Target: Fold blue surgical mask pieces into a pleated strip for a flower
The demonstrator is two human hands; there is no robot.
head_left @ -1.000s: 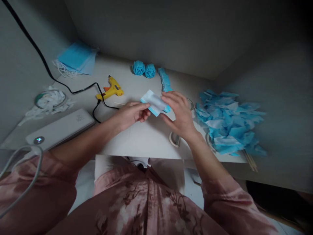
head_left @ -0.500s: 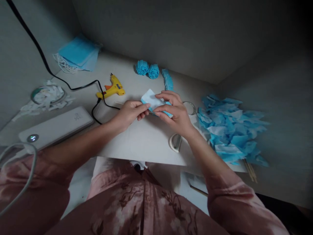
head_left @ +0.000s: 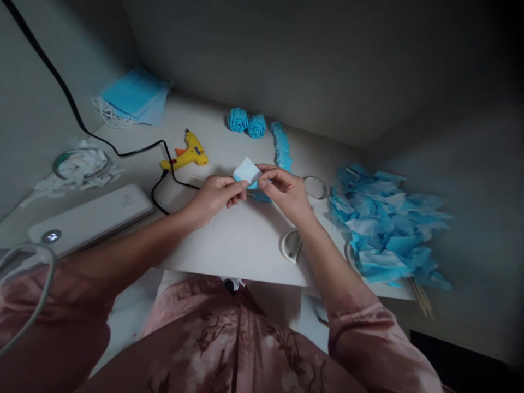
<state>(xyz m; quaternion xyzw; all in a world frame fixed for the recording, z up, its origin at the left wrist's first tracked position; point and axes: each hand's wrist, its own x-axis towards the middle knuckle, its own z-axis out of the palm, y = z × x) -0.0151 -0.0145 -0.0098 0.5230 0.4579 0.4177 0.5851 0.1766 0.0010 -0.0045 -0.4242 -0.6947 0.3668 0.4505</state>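
Note:
Between my hands is a small piece of blue and white mask fabric, its pale face turned up and its far corner pointed. My left hand pinches its near left edge between thumb and fingers. The thumb and fingertips of my right hand close on its right edge. Some blue material shows just below the fabric, partly hidden by my fingers. Beyond my hands stand two blue fabric roses, with a strip of overlapped blue pieces to their right.
Left lie a yellow glue gun with black cord, a white power bank, white scraps and stacked face masks. Right are a heap of cut blue pieces, a tape roll, another roll and thin sticks.
My right hand has drawn its fingers in from spread over the fabric to a pinch on its right edge. My left hand keeps its hold. The view has shifted slightly.

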